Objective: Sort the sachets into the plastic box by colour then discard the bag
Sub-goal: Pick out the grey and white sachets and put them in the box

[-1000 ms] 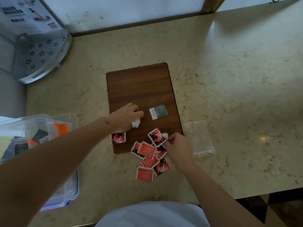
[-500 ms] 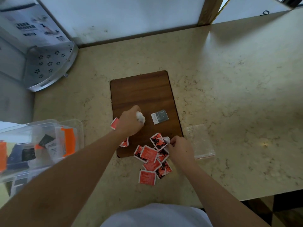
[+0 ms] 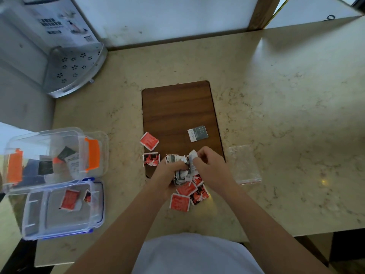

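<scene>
Over the near edge of the brown board point(image 3: 177, 107), my left hand point(image 3: 167, 175) and my right hand point(image 3: 209, 167) meet and together hold a bunch of white and dark sachets point(image 3: 182, 171). Red sachets point(image 3: 187, 194) lie in a heap under the hands. Two more red sachets point(image 3: 149, 141) point(image 3: 151, 159) lie at the board's left edge. A grey sachet point(image 3: 198, 133) lies alone on the board. The empty clear bag point(image 3: 244, 165) lies flat to the right. The plastic box point(image 3: 59, 210) at the left holds red sachets; its upper tub point(image 3: 49, 155) holds dark ones.
A perforated metal corner rack point(image 3: 73, 70) and a printed carton point(image 3: 59, 22) stand at the back left. The stone counter point(image 3: 276, 105) stretches to the right, with its front edge close to my body. A wall and wooden post run along the back.
My left hand has come back from the board's middle to meet my right hand over the heap, and both now hold a bunch of sachets. The view has shifted, showing more of the box.
</scene>
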